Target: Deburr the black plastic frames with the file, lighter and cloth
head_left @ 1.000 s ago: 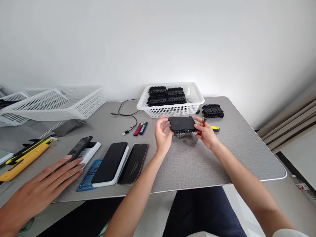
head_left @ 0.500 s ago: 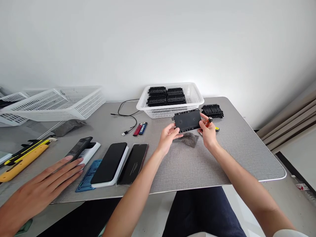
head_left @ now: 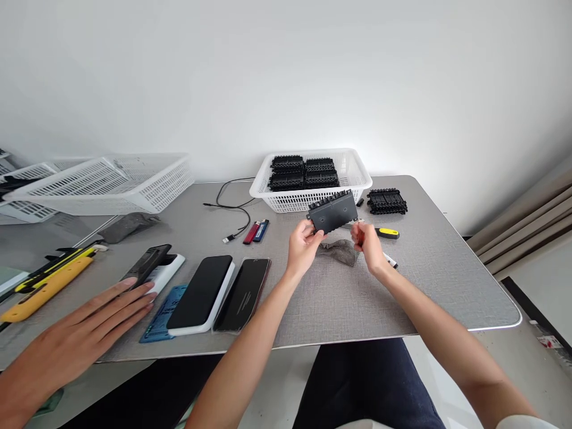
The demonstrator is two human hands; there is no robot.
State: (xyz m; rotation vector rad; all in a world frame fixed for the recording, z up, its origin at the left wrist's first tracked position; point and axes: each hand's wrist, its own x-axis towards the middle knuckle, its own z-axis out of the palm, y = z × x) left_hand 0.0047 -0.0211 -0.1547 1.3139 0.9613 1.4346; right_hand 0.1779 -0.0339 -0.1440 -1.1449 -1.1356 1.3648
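My left hand [head_left: 304,247] grips the left end of a black plastic panel [head_left: 333,213] with small teeth along its long edges. The panel is tilted above the table in front of the white basket. My right hand [head_left: 369,244] is closed around an orange lighter [head_left: 360,238] just beside the panel's right corner; the fingers cover most of it. Below the panel, between my hands, lies a crumpled dark grey cloth [head_left: 342,252]. A tool with a yellow-and-black handle [head_left: 388,233] rests behind my right hand.
A white basket [head_left: 308,201] holds black panels; more are stacked [head_left: 386,201] right of it. Red [head_left: 251,232] and blue [head_left: 260,231] lighters lie near a black cable [head_left: 241,208]. Phones [head_left: 201,292] are at left, where another person's hand [head_left: 89,328] rests by the table edge.
The panel has tilted, its right end rising, with only my left hand on it now. My right hand has let go of the panel and closed around the lighter.
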